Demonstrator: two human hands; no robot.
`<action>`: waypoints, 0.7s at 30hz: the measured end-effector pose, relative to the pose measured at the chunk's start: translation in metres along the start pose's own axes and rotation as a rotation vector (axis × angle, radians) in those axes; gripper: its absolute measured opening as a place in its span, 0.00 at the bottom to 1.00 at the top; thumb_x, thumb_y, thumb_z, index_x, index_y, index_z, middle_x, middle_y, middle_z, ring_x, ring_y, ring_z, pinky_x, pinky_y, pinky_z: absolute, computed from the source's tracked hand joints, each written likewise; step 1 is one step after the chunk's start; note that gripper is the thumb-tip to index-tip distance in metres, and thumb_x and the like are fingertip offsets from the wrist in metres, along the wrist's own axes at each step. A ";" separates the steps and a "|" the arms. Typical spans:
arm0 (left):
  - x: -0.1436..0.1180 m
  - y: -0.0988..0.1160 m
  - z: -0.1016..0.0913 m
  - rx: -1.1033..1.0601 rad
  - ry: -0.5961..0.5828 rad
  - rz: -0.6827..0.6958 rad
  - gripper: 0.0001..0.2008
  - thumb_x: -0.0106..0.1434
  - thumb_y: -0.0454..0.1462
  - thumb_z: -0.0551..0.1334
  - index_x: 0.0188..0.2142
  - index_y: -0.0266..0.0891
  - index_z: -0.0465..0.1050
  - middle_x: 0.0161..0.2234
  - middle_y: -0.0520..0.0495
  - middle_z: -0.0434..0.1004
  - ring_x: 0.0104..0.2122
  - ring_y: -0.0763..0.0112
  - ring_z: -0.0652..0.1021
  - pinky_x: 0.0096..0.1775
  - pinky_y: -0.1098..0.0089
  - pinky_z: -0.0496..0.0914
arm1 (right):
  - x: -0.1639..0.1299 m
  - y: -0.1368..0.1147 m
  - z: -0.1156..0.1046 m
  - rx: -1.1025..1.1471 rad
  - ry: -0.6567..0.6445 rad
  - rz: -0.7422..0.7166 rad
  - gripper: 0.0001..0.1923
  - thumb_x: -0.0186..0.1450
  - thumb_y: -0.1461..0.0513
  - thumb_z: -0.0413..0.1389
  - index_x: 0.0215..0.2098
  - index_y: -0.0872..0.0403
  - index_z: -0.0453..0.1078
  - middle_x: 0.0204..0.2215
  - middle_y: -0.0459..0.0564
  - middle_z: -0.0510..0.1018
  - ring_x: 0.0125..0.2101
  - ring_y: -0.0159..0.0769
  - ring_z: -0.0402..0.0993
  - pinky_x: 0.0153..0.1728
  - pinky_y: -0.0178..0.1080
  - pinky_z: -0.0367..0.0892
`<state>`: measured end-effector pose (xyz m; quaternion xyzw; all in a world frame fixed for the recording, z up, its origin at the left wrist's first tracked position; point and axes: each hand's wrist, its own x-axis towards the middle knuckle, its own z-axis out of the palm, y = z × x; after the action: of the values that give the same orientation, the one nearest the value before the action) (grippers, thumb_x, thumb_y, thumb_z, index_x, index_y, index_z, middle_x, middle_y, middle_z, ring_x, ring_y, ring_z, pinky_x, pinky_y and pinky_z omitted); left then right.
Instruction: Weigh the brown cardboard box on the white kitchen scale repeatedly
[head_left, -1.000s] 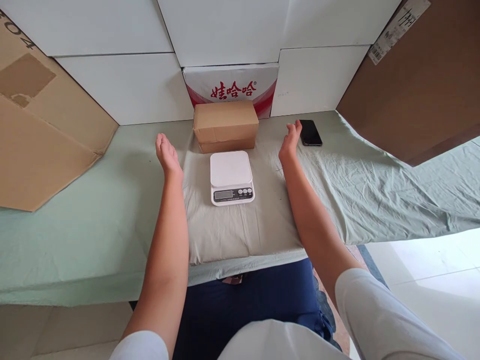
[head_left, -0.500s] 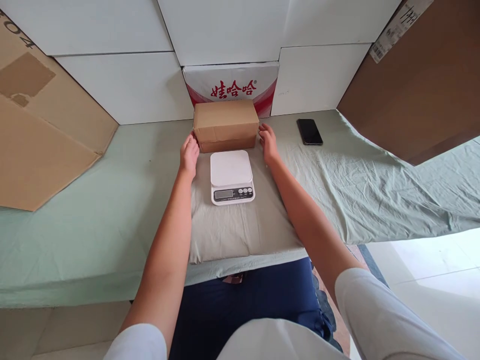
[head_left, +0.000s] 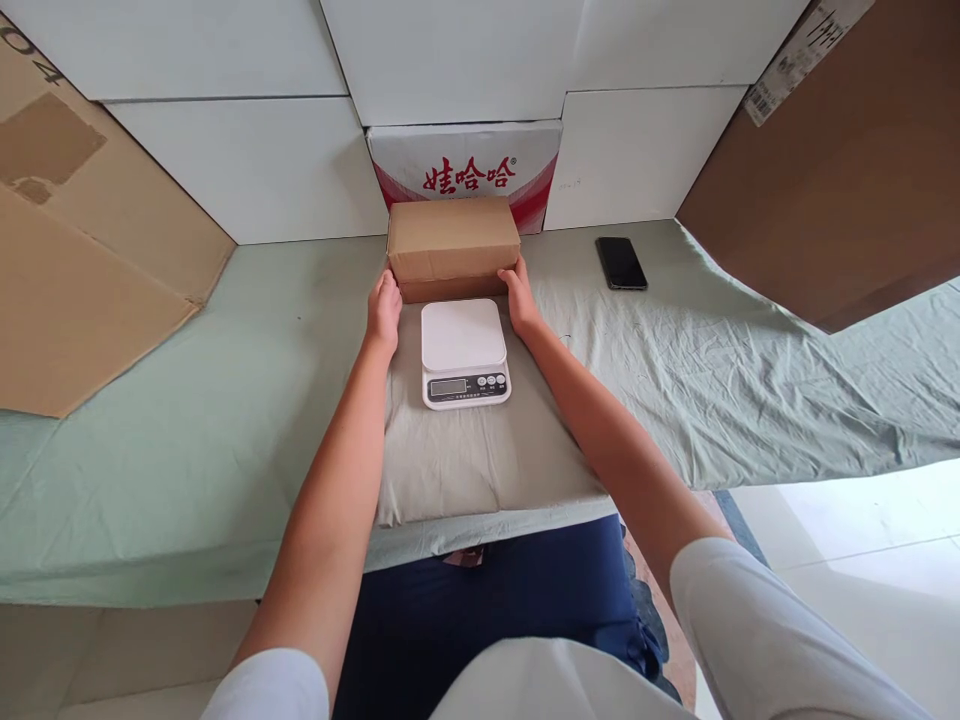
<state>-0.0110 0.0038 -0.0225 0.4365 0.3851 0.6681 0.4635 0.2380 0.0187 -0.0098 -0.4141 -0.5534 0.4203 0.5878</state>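
Note:
A brown cardboard box (head_left: 452, 240) rests on the green cloth at the back, just behind a white digital scale (head_left: 463, 352). My left hand (head_left: 383, 308) presses against the box's lower left corner. Against the lower right corner lies my right hand (head_left: 517, 296). Both hands clasp the box from the sides. The scale's platform holds nothing, and it stands on a folded grey-green pad (head_left: 480, 450).
A black phone (head_left: 621, 263) lies on the cloth to the right. Behind the box stands a white carton with red writing (head_left: 465, 170). Flat cardboard sheets lean at the left (head_left: 82, 260) and at the right (head_left: 840, 170). White panels form the back wall.
My hands came in from wide apart and closed on the two sides of the box. The box has not moved.

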 end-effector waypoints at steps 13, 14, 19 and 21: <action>-0.012 0.028 0.004 0.115 -0.080 0.204 0.44 0.58 0.69 0.62 0.61 0.42 0.74 0.68 0.37 0.72 0.75 0.51 0.62 0.74 0.54 0.54 | 0.005 -0.030 0.001 -0.009 -0.076 -0.133 0.41 0.64 0.42 0.51 0.70 0.47 0.49 0.74 0.51 0.58 0.76 0.47 0.50 0.79 0.55 0.44; -0.015 0.036 0.005 0.124 -0.095 0.225 0.44 0.59 0.69 0.62 0.62 0.42 0.73 0.69 0.37 0.71 0.75 0.50 0.62 0.74 0.54 0.54 | 0.004 -0.039 0.000 -0.024 -0.090 -0.158 0.41 0.64 0.42 0.52 0.71 0.45 0.49 0.75 0.49 0.57 0.76 0.47 0.49 0.79 0.56 0.44; -0.062 0.074 0.004 0.166 -0.148 0.261 0.40 0.63 0.66 0.60 0.67 0.49 0.70 0.72 0.45 0.66 0.76 0.54 0.61 0.74 0.55 0.54 | -0.037 -0.077 -0.012 -0.062 -0.175 -0.189 0.42 0.66 0.42 0.54 0.73 0.40 0.47 0.77 0.44 0.54 0.77 0.48 0.47 0.79 0.57 0.44; -0.092 0.080 0.000 0.182 -0.174 0.235 0.39 0.64 0.65 0.60 0.68 0.51 0.69 0.73 0.46 0.65 0.76 0.54 0.60 0.75 0.55 0.54 | -0.068 -0.083 -0.017 -0.057 -0.203 -0.180 0.44 0.64 0.42 0.56 0.73 0.39 0.47 0.77 0.44 0.54 0.77 0.48 0.46 0.80 0.57 0.44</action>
<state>-0.0164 -0.1064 0.0304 0.5749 0.3487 0.6396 0.3726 0.2559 -0.0717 0.0478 -0.3345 -0.6567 0.3896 0.5523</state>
